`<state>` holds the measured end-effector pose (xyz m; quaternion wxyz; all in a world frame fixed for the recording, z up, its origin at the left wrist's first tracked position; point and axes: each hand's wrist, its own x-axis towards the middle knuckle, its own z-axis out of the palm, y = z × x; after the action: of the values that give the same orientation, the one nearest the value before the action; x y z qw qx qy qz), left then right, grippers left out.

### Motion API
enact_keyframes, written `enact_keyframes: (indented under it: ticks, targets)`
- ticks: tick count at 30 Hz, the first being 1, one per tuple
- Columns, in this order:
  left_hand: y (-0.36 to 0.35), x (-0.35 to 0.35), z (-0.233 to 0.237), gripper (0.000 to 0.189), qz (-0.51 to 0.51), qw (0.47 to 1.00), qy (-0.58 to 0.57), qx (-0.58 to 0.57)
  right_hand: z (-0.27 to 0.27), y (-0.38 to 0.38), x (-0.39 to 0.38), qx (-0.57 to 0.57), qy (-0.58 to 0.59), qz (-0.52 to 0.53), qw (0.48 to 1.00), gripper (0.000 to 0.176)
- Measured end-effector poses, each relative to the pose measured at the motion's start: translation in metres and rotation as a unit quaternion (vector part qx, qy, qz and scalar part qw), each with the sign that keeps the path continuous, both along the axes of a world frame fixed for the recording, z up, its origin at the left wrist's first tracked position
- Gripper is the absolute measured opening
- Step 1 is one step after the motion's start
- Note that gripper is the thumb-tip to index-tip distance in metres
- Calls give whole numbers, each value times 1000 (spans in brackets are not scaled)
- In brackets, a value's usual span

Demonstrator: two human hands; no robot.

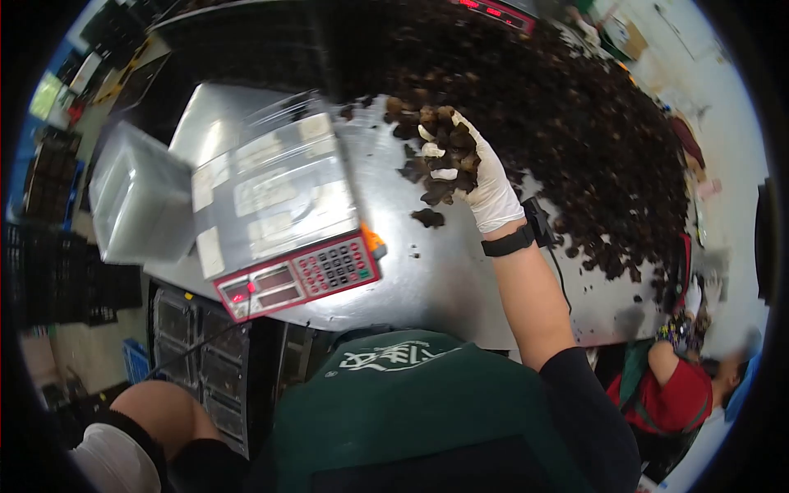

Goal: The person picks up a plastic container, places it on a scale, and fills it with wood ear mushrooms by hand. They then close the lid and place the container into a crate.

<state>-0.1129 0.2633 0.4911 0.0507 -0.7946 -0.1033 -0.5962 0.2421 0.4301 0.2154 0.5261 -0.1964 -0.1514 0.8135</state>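
Observation:
My right hand [491, 185], in a white glove with a black strap at the wrist, is closed around a clump of dark brown mushroom-like pieces [460, 152], some with pale parts. It is over the metal table [394, 255], at the near left edge of a large heap of similar dark pieces [559, 140]. A few loose pieces [427, 218] lie beside it. My left hand [115, 460], also white-gloved with a dark band, is low at the left edge; its fingers are out of view.
A scale [288, 185] with a red keypad panel stands left of centre, with clear plastic containers [144, 197] beside it. Another red display [501, 12] is at the far edge. A co-worker in red [674, 390] is at the lower right. Black crates [49, 271] stand at left.

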Motion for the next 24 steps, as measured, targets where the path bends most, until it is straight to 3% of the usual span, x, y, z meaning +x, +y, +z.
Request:
enact_keyframes:
  ticks: [3, 6, 9, 12, 14, 16, 18, 19, 20, 22, 24]
  targets:
    - [-21, -8, 9, 47, 25, 1000, 5, -16, 21, 15, -53, 62, -70, 68, 993, 45]
    - [-38, -14, 13, 47, 41, 999, 2, -21, 50, 11, -98, 27, -205, 38, 978, 42]
    - [-51, -19, 16, 46, 55, 998, -2, -29, 44, 21, -124, 49, -167, 42, 984, 41]
    - [-62, -23, 18, 46, 66, 997, -6, -33, 40, 23, -137, 34, -213, 77, 973, 41]
    - [-66, -24, 19, 46, 73, 997, -8, -39, 44, 25, -145, 117, -301, 116, 939, 38]
    - [-69, -24, 21, 45, 77, 996, -9, -43, 42, 25, -158, 229, -430, 107, 867, 35]
    - [-70, -22, 22, 45, 77, 996, -10, -47, 22, 16, -183, 321, -467, 77, 821, 37]
    - [-70, -21, 24, 45, 74, 996, -11, -48, 20, 21, -176, 508, -573, 103, 635, 43]
    - [-70, -20, 25, 45, 71, 996, -10, -48, 16, 16, -180, 594, -643, 63, 479, 51]
    - [-70, -19, 25, 44, 60, 997, -10, -51, 13, 13, -176, 608, -633, 61, 475, 55]
    - [-68, -19, 25, 44, 46, 998, -11, -52, 47, 9, -161, 637, -620, -38, 456, 51]
